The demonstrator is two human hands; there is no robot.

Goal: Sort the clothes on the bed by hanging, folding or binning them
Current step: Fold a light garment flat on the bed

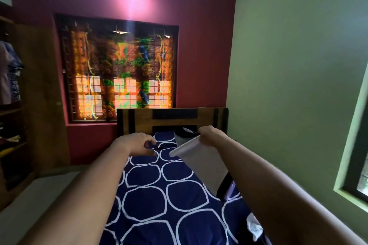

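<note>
— Pale grey garment (pixel 201 163)?
— Held above the bed (pixel 151 195), gripped at a top corner by the right hand (pixel 211 136), hanging flat, upper edge slanting down leftward.
— Beneath it?
— Black cloth (pixel 225 183) and lilac piece (pixel 231 191), bunched together along the bed's right side.
— Elsewhere?
— Dark-and-white heap (pixel 185 132) at the bed's far end. White crumpled piece (pixel 254 226) at the near right edge. Dark purple scrap (pixel 152 146) pinched in the left hand (pixel 137 142), too small to identify.

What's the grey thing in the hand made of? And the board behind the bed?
Grey garment, held by the right hand: soft matte cloth, likely; it drapes and its top edge rolls.
Headboard: wood, smooth, probably; brown grain with dark panels.
</note>
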